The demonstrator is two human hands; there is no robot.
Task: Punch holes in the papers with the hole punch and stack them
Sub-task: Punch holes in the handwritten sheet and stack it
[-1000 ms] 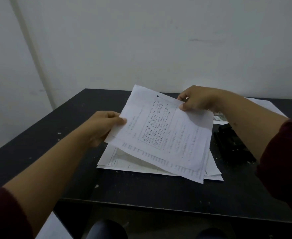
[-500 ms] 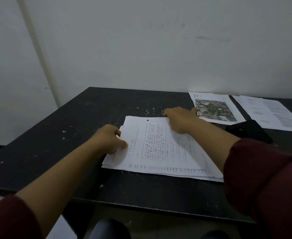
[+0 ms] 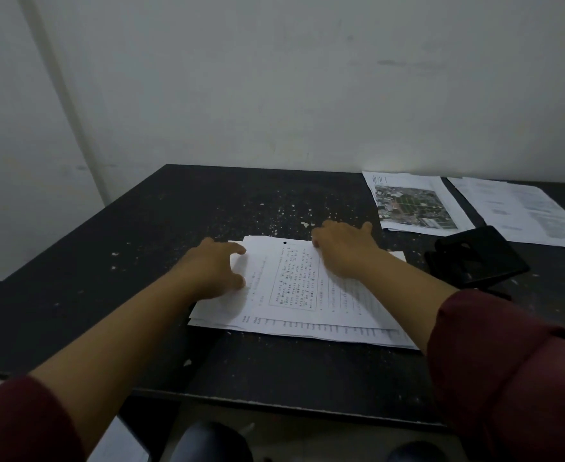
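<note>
Both hands rest flat and spread on the stack of papers (image 3: pixel 307 295) in the middle of the surface (image 3: pixel 141 261): the left hand (image 3: pixel 213 270) on its left edge, the right hand (image 3: pixel 344 246) on its far edge, neither pinching a sheet. The hole punch (image 3: pixel 477 256) sits just beside the stack, to the right, nearest the right hand. Unpunched papers (image 3: pixel 414 203) lie beyond it, long edges running away from the person.

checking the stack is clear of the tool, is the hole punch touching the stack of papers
Apart. The head view shows a strip of bare black table between the hole punch and the right edge of the stack of papers.
</note>
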